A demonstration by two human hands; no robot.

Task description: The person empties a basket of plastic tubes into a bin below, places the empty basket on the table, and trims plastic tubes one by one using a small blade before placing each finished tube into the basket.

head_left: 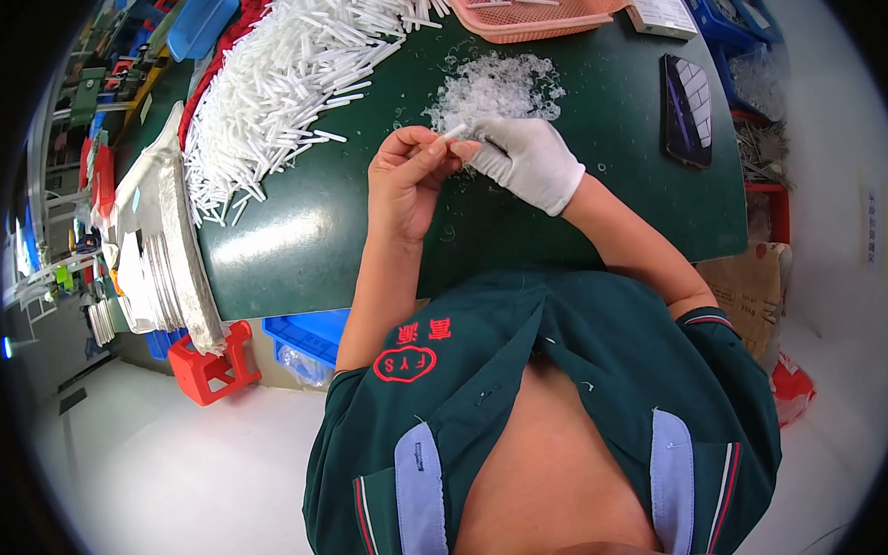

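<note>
A small white tube (pixel 454 132) is pinched between the thumb and fingers of my bare left hand (pixel 402 186). My right hand (pixel 536 165), in a white glove with the thumb tip bare, closes around the tube's other end. Whether a clear ring is also between those fingertips is too small to make out. Just beyond both hands lies a loose heap of tiny clear rings (pixel 501 85), partly covered by the right glove. To the left, a large pile of similar white tubes (pixel 271 88) spreads over the dark green table (pixel 315 223).
At the far side stands a pink basket (pixel 543 22) holding a few white tubes, with a white box (pixel 660 8) beside it. A dark phone (pixel 687 109) lies at the right. Blue bins (pixel 728 13) flank the table's right edge; a red stool (pixel 212 364) stands lower left.
</note>
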